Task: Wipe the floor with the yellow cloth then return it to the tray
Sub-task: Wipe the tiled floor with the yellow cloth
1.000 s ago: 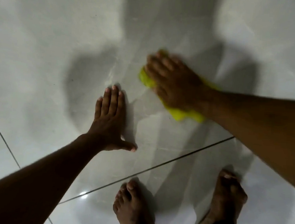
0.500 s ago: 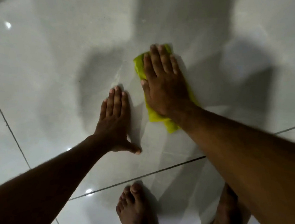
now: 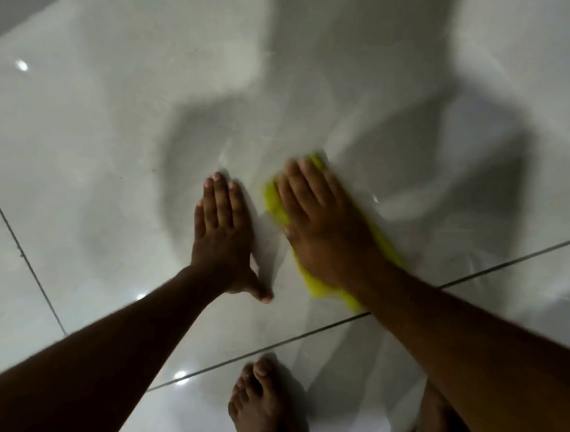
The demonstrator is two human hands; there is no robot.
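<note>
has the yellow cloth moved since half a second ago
Yes. The yellow cloth, under the right hand, has slid back toward the person: its near end now almost touches the grout line, closer than before.

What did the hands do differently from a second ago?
The right hand slid the yellow cloth across the floor, ending closer to the left hand. It kept pressing the cloth flat. The left hand stayed planted on the tile.

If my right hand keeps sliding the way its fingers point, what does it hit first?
Nothing that shows. The right hand, flat on the yellow cloth, points up and slightly left over bare tile floor. The left hand lies beside that path, not in it.
</note>
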